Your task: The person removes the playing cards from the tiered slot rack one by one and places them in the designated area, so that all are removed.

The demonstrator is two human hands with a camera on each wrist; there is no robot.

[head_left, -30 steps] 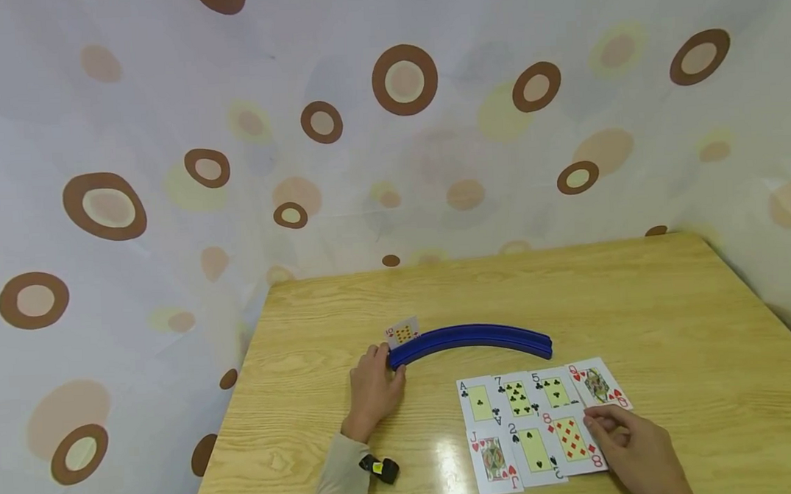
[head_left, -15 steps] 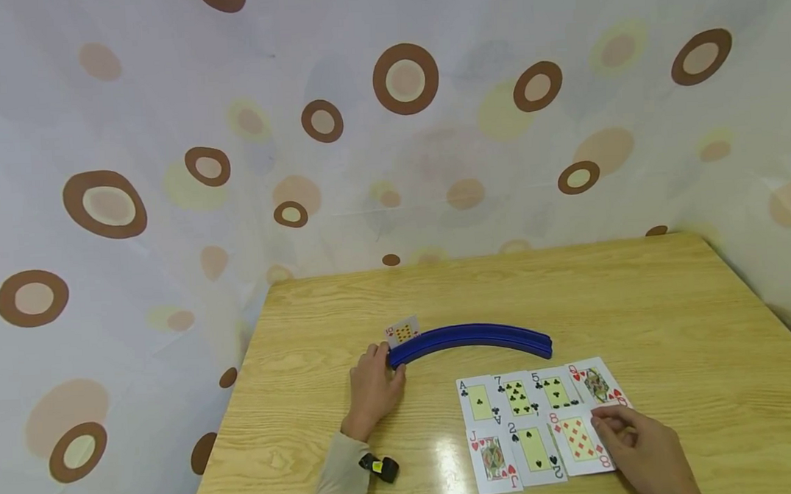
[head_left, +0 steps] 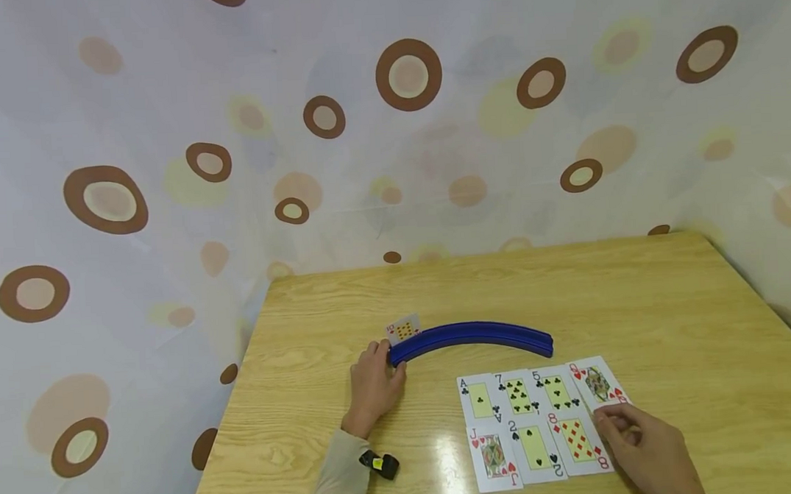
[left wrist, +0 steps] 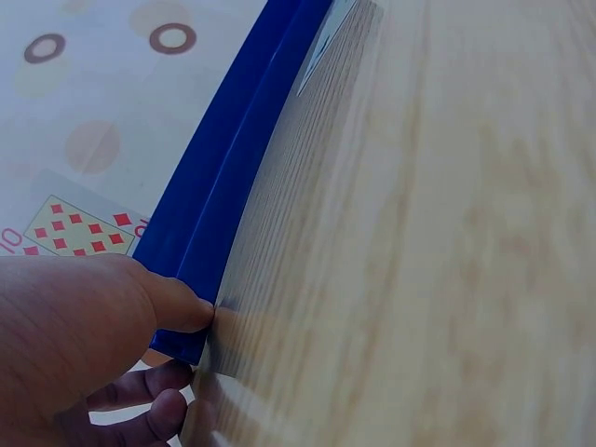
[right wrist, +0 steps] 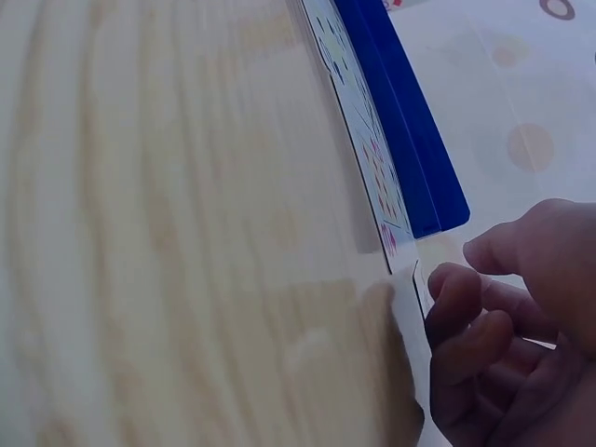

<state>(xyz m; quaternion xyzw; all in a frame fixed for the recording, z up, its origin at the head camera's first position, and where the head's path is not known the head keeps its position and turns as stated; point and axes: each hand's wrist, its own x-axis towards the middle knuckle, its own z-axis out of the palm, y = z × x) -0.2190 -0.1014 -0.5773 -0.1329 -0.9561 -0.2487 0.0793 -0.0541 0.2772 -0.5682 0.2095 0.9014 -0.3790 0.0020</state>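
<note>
My left hand [head_left: 376, 384] grips the left end of a curved blue playing card holder [head_left: 472, 334], thumb pressed on its near side in the left wrist view. A ten of diamonds [head_left: 403, 328] stands at that end, partly hidden by hand and holder. Two rows of cards lie face up in front. My right hand [head_left: 643, 442] hovers at the near corner of the queen of hearts [head_left: 597, 383] and right edge of the eight of diamonds [head_left: 577, 439]. In the right wrist view its fingers [right wrist: 456, 293] are loosely curled, nothing visible between them and the thumb.
Ace [head_left: 479, 399], seven [head_left: 519, 396] and five of clubs [head_left: 557, 393] lie in the upper row; jack of hearts [head_left: 494, 456] and two of spades [head_left: 534, 448] below. A wooden table [head_left: 690, 315] meets a patterned curtain [head_left: 471, 148] behind. A black strap [head_left: 380, 465] sits at the left wrist.
The eight of diamonds has slid right, away from overlapping the two of spades. My right hand has moved slightly right and come off it. The left hand keeps its place on the holder.
</note>
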